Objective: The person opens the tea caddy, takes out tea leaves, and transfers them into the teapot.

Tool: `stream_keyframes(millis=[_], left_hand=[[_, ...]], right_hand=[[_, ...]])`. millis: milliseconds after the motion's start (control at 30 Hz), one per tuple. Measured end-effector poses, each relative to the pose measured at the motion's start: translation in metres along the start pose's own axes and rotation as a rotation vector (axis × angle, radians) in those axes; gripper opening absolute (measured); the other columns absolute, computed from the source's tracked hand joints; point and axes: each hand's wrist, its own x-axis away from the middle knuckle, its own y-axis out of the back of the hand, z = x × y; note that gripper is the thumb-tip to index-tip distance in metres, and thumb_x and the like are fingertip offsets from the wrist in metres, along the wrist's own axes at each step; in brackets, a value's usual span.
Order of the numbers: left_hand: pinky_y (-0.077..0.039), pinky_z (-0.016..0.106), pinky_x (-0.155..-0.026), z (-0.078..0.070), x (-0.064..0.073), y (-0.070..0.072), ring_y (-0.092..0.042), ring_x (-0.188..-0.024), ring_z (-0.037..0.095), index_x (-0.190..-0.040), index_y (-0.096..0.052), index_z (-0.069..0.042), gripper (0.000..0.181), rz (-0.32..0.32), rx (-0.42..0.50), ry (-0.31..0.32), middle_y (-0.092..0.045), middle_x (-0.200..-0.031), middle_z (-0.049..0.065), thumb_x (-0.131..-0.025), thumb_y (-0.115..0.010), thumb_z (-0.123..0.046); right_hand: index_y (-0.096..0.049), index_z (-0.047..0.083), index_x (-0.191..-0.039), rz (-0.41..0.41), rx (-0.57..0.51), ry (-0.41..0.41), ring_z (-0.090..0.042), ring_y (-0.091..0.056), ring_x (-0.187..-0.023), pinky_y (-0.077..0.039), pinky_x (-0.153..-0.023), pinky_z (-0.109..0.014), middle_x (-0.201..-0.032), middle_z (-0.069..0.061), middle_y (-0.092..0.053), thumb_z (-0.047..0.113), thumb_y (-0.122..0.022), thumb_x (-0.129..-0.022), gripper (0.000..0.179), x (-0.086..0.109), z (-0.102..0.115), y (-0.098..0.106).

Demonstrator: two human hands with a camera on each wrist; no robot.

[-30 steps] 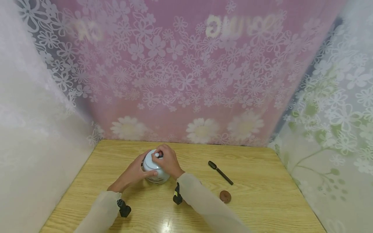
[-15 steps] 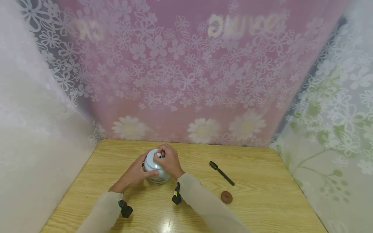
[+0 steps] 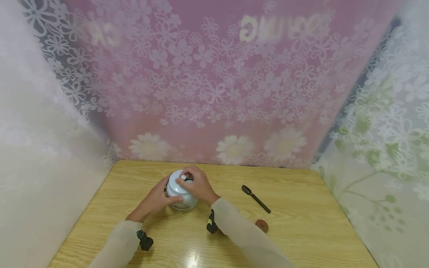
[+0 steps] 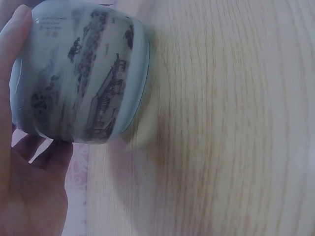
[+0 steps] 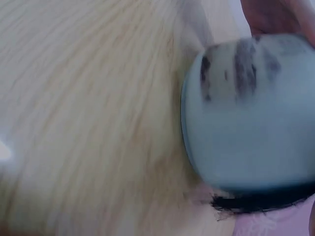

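Jar (image 3: 188, 201), pale with a printed building scene, stands on the tabletop (image 3: 301, 201) left of centre, nearer the far edge. Nearest: pale sleeves (image 3: 246, 236), a black wrist camera (image 3: 145, 241) at each cuff. Next, brown disc (image 3: 262, 225), partly covered by the right sleeve. Beyond it, black spoon-like tool (image 3: 256, 199), diagonal, right half. Left hand (image 3: 155, 199) wraps the jar's side, thumb across its front. Right hand (image 3: 202, 186) pinches the knob of the lid (image 3: 175, 181); exact seating cannot be told. Black fringed strip (image 5: 266, 199) alongside the jar, nature unclear. Behind the far edge: pink floral curtain (image 3: 214, 93).
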Motion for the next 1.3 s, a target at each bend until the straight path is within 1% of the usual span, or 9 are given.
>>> stream_keyframes(millis=[167,333,533,767,900,1033,1100,1200,1300], left_hand=[[-0.047,0.064,-0.119,0.004,-0.002,-0.001,-0.051,-0.151,0.037,-0.176,-0.019,-0.021,0.110,-0.007,-0.015,0.008,-0.037,-0.174,0.014,-0.094,-0.087,-0.050],[-0.046,0.065,-0.121,0.003,-0.002,-0.001,-0.050,-0.152,0.038,-0.176,-0.019,-0.021,0.112,-0.003,-0.015,0.014,-0.036,-0.174,0.014,-0.093,-0.088,-0.050],[-0.045,0.065,-0.121,-0.001,-0.002,-0.003,-0.049,-0.152,0.038,-0.176,-0.019,-0.020,0.112,0.004,-0.014,0.021,-0.037,-0.174,0.015,-0.093,-0.087,-0.051],[-0.048,0.065,-0.119,0.000,-0.005,0.000,-0.054,-0.148,0.036,-0.173,-0.028,-0.021,0.106,-0.002,-0.017,-0.014,-0.047,-0.166,0.011,-0.091,-0.090,-0.048],[-0.050,0.061,-0.117,0.003,-0.007,0.003,-0.055,-0.146,0.035,-0.172,-0.030,-0.023,0.105,0.017,-0.031,-0.038,-0.048,-0.166,0.011,-0.090,-0.091,-0.049],[-0.048,0.064,-0.121,0.007,-0.008,0.009,-0.046,-0.155,0.043,-0.175,-0.024,-0.018,0.106,0.051,-0.057,-0.061,-0.038,-0.174,0.015,-0.094,-0.090,-0.037],[-0.045,0.065,-0.123,0.008,-0.007,0.012,-0.039,-0.159,0.046,-0.176,-0.020,-0.016,0.106,0.067,-0.063,-0.052,-0.031,-0.177,0.017,-0.097,-0.087,-0.031],[-0.041,0.065,-0.126,0.008,-0.006,0.017,-0.030,-0.163,0.049,-0.177,-0.015,-0.013,0.103,0.103,-0.066,-0.041,-0.023,-0.180,0.020,-0.101,-0.083,-0.030],[-0.040,0.062,-0.128,0.008,-0.005,0.021,-0.028,-0.165,0.046,-0.178,-0.014,-0.019,0.102,0.135,-0.041,-0.014,-0.019,-0.182,0.017,-0.102,-0.081,-0.035]], right_hand=[[-0.077,0.019,-0.112,0.083,0.037,-0.028,-0.010,-0.062,-0.099,-0.059,-0.092,-0.031,-0.109,0.002,-0.069,0.033,-0.079,-0.104,0.016,-0.001,0.001,0.013],[-0.078,0.018,-0.112,0.120,0.062,-0.033,-0.009,-0.061,-0.098,-0.058,-0.091,-0.030,-0.107,0.002,-0.069,0.033,-0.079,-0.103,0.017,-0.003,-0.001,0.017],[-0.078,0.015,-0.112,0.109,0.059,-0.024,-0.011,-0.060,-0.095,-0.057,-0.089,-0.030,-0.105,0.000,-0.068,0.030,-0.079,-0.104,0.017,-0.001,0.003,0.021],[-0.078,0.017,-0.112,0.071,0.032,0.012,-0.010,-0.060,-0.094,-0.056,-0.085,-0.027,-0.104,0.003,-0.069,0.031,-0.081,-0.101,0.018,-0.002,0.017,0.030],[-0.079,0.018,-0.111,0.072,0.031,0.039,-0.013,-0.066,-0.104,-0.060,-0.091,-0.030,-0.115,0.000,-0.074,0.032,-0.082,-0.101,0.017,0.005,0.024,0.033],[-0.080,0.018,-0.110,0.093,0.017,0.035,-0.018,-0.070,-0.121,-0.062,-0.101,-0.033,-0.130,-0.005,-0.075,0.033,-0.083,-0.099,0.019,0.018,0.032,0.035],[-0.080,0.018,-0.111,0.115,0.003,0.024,-0.020,-0.069,-0.128,-0.062,-0.103,-0.034,-0.134,-0.006,-0.075,0.033,-0.084,-0.099,0.020,0.026,0.037,0.036],[-0.080,0.019,-0.113,0.153,-0.022,0.011,-0.022,-0.068,-0.131,-0.062,-0.102,-0.032,-0.136,-0.007,-0.074,0.034,-0.083,-0.099,0.021,0.036,0.044,0.038],[-0.081,0.020,-0.113,0.181,-0.047,-0.009,-0.022,-0.067,-0.134,-0.061,-0.102,-0.031,-0.139,-0.006,-0.074,0.033,-0.084,-0.098,0.020,0.047,0.049,0.038]])
